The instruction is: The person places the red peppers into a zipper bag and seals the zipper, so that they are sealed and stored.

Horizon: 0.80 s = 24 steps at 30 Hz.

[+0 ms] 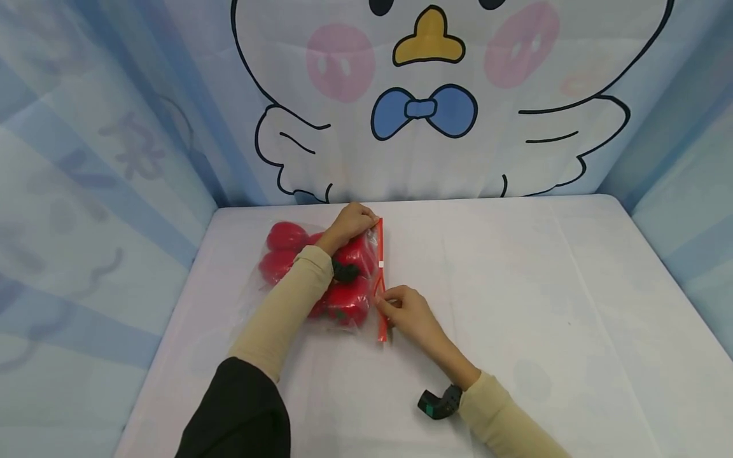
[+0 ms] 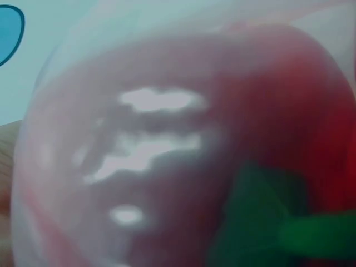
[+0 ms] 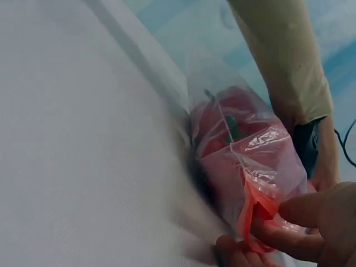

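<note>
A clear plastic zip bag [image 1: 371, 245] with a red-orange strip along its opening lies on the table. Inside are several red bell peppers [image 1: 350, 299] with green stems; one red pepper [image 2: 167, 122] fills the left wrist view, glossy behind the plastic. My left hand [image 1: 350, 222] reaches over the bag and grips the far end of the strip with its fingertips. Lower along the same edge, my right hand [image 1: 408, 312] pinches the strip between thumb and fingers. In the right wrist view, the red-orange strip [image 3: 253, 208] is bent into a fold at my right fingertips.
A white cloth covers the table [image 1: 515, 286]. Behind it hangs a printed backdrop [image 1: 420, 165], and blue patterned curtains [image 1: 91, 222] stand on the sides. A black wrist camera [image 1: 441, 404] sits under the right forearm.
</note>
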Tool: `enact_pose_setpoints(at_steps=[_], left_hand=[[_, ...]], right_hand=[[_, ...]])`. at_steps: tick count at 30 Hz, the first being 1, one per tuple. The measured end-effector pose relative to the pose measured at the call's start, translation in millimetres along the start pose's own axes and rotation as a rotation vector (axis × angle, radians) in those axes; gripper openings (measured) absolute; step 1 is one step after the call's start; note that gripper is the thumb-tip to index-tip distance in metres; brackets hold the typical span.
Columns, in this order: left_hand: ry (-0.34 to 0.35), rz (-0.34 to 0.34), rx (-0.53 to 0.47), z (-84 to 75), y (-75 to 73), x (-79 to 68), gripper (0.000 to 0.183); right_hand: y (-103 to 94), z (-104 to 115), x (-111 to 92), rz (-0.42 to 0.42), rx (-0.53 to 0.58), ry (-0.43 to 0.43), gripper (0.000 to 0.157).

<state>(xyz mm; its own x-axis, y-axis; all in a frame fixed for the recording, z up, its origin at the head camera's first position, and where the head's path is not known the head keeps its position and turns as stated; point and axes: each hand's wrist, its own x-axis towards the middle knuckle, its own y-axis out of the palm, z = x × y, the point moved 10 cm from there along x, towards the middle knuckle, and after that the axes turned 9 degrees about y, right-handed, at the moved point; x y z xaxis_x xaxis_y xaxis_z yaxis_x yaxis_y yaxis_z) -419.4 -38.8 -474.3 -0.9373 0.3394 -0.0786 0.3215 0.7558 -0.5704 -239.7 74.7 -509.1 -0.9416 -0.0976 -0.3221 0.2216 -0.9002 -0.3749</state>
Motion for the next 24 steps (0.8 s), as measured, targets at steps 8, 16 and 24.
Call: enact_pose_setpoints(at_steps=[8,16,24], left_hand=[[0.005,-0.012,-0.020,-0.5,-0.8,-0.4,0.030],[-0.012,-0.022,-0.026,4.3,-0.7,4.4,0.030],[-0.025,-0.007,-0.045,5.6,0.7,1.9,0.033]], right_hand=[[1.9,-7,1,0.067,0.135,0.100,0.027],[-14.9,-2,-11,-0.025,0.173,0.090,0.015],[-16.2,-6,3,0.019,0.169,0.113,0.032]])
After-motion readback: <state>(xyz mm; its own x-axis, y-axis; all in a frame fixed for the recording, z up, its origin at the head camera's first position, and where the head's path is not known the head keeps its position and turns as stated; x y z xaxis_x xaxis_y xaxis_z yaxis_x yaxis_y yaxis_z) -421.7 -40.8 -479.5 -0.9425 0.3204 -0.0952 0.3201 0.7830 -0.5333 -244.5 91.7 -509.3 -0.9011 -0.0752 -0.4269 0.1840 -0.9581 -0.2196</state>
